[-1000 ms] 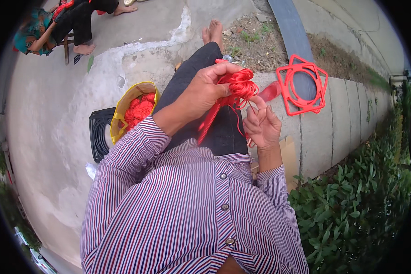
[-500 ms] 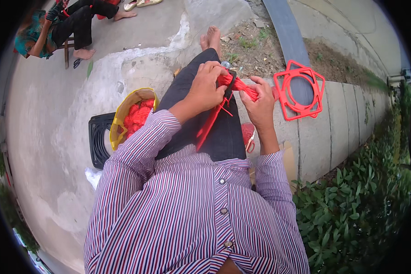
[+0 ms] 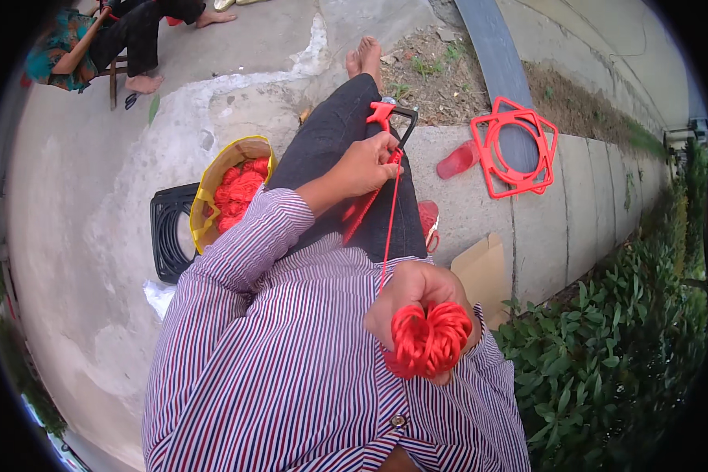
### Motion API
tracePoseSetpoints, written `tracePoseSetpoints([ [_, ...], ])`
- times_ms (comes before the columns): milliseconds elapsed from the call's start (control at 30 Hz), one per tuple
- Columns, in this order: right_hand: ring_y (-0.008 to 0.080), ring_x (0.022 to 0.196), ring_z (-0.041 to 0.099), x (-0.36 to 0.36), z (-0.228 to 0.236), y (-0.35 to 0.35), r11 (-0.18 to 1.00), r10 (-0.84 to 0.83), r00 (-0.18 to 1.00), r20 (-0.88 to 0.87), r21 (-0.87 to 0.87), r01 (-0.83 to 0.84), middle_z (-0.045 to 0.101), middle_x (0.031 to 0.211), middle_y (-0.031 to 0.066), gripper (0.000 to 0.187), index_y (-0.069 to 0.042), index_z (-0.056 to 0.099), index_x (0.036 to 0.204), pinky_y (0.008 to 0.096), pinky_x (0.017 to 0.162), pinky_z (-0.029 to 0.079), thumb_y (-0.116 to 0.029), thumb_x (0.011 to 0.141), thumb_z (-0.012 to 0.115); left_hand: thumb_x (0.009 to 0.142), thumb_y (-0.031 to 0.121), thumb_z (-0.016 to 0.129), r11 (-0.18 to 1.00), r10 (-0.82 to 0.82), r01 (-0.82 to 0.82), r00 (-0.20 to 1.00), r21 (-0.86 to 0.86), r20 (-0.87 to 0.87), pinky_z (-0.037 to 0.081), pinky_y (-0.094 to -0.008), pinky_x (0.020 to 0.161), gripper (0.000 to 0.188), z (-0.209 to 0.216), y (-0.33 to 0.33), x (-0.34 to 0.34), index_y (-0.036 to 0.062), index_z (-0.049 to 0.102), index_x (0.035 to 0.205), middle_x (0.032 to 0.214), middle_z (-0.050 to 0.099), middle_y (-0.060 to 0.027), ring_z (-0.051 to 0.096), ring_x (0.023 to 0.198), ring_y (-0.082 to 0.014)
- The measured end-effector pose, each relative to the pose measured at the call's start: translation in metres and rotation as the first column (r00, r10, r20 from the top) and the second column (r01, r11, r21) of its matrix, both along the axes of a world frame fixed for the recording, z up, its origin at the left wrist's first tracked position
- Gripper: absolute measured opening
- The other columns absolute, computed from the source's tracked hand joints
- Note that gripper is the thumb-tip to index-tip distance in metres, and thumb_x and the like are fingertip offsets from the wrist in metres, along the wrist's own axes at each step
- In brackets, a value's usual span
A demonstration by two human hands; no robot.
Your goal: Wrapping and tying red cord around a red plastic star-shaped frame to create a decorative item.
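Linking left hand [image 3: 366, 167] and right hand [image 3: 415, 286], red cord [image 3: 391, 222] runs taut.

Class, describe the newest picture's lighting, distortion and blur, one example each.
Head view: soft daylight, no hard-edged shadows on the concrete; head view: the pale wall bends toward the rim; head view: the red piece below the left hand looks smeared.

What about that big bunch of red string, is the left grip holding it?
No, the right grip holds the red bunch, while the left grip pinches a thin red strand.
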State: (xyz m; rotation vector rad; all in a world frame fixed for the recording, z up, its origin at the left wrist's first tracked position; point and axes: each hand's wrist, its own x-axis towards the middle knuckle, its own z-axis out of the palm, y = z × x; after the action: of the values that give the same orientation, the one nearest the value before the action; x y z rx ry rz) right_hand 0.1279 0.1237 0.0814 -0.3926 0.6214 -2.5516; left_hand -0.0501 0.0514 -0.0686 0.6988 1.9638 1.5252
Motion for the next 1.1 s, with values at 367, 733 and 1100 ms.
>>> tracePoseSetpoints([
  [367, 0.0264, 0.060, 0.055, -0.030, 0.015, 0.052, 0.850, -0.377, 0.716, -0.588, 0.087, 0.519, 0.057, 0.071, 0.0164, 0.021, 0.003, 0.060, 0.087, 0.0352, 0.053, 0.042, -0.016, 0.083, 0.069, 0.091, 0.021, 0.060, 0.928, 0.259, -0.208, 0.956, 0.308, -0.136, 0.045, -0.0203, 0.058, 0.028, 0.039, 0.009, -0.011, -0.0005, 0.057, 0.110, 0.089, 0.061, -0.0051, 0.056, 0.073, -0.0067],
  [733, 0.0284, 0.087, 0.064, -0.138, -0.123, 0.082, -0.620, -0.046, 0.839, -0.543, 0.674, 0.402, 0.064, 0.100, 0.0113, 0.040, -0.011, 0.061, 0.113, 0.0343, 0.075, 0.051, -0.001, 0.075, 0.066, 0.086, 0.017, 0.055, 0.986, 0.164, -0.165, 0.974, 0.009, -0.158, 0.046, -0.0436, 0.058, 0.017, -0.008, 0.021, -0.054, 0.0012, 0.061, 0.085, 0.074, 0.062, -0.0188, 0.061, 0.063, -0.0350],
  [1100, 0.0229, 0.097, 0.061, -0.095, -0.087, 0.076, -0.063, -0.475, 0.475, -0.741, 0.567, 0.821, 0.058, 0.115, 0.0105, 0.029, -0.003, 0.057, 0.110, 0.0378, 0.091, 0.047, -0.009, 0.082, 0.065, 0.093, 0.023, 0.054, 0.947, 0.080, -0.238, 0.825, 0.216, 0.559, 0.023, -0.0205, 0.039, 0.019, 0.072, 0.011, -0.026, 0.0101, 0.058, 0.079, 0.068, 0.054, 0.0017, 0.040, 0.050, -0.0040],
])
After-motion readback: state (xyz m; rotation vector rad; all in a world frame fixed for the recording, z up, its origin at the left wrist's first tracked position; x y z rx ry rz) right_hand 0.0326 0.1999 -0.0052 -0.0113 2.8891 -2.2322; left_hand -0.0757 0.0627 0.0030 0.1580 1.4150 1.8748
